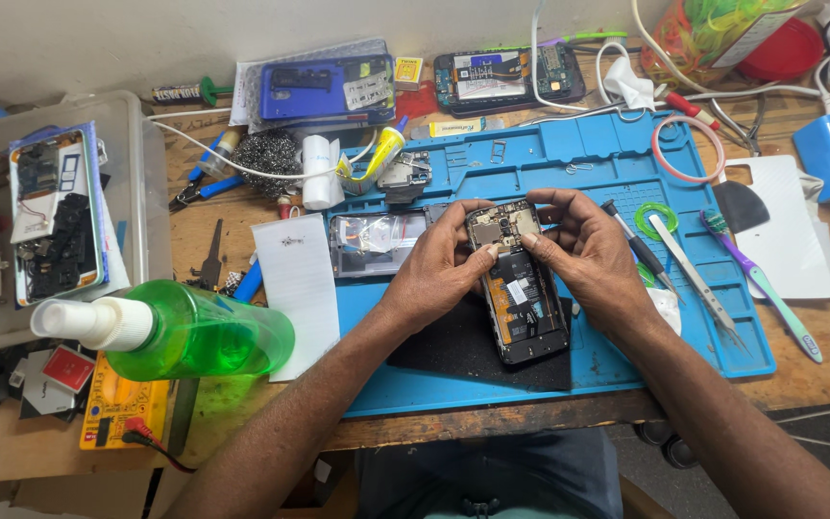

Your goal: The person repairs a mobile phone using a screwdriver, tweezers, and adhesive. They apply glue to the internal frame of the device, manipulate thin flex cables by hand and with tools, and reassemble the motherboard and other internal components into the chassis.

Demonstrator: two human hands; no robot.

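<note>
An opened smartphone (523, 300) with its back cover off lies on a blue repair mat (569, 154), over a black pad (453, 346). My left hand (439, 264) grips the phone's upper left edge, thumb on the exposed circuit board. My right hand (583, 252) holds the upper right edge, with thumb and forefinger pinched on the board near the top. Whether a small part sits between those fingers I cannot tell.
A green spray bottle (184, 332) lies at the left. Tweezers (698, 279), a screwdriver (636, 245) and a purple toothbrush (766, 288) rest right of the phone. Other opened phones (506, 77) sit behind. A clear bin (141, 163) of parts stands far left.
</note>
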